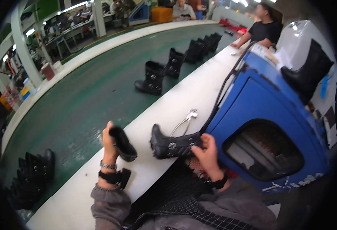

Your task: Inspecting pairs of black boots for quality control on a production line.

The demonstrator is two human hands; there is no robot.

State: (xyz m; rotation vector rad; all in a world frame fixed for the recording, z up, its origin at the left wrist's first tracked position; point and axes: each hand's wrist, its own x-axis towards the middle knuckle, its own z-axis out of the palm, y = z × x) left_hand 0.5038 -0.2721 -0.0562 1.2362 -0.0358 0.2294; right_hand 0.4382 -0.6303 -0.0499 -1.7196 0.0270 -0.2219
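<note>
My left hand (108,142) is closed round a black boot (123,145), held tilted over the white ledge (153,117); part of this boot is blurred. In my right hand (208,156) is the shaft end of another black boot (176,145). That boot lies on its side, its toe pointing up and to the left, with silver buckles and quilted stitching showing. My right thumb presses on its shaft, while the other fingers are partly hidden behind it. Just beyond this boot, a small metal tool (192,114) with a thin curved handle rests on the ledge.
Several black boots stand on the green conveyor belt (88,99), including a near buckled boot (151,78); a boot cluster (32,174) sits at lower left. A blue machine (260,126) with a dark window borders my right side, a tall boot (308,71) above it. A person (264,27) sits beyond.
</note>
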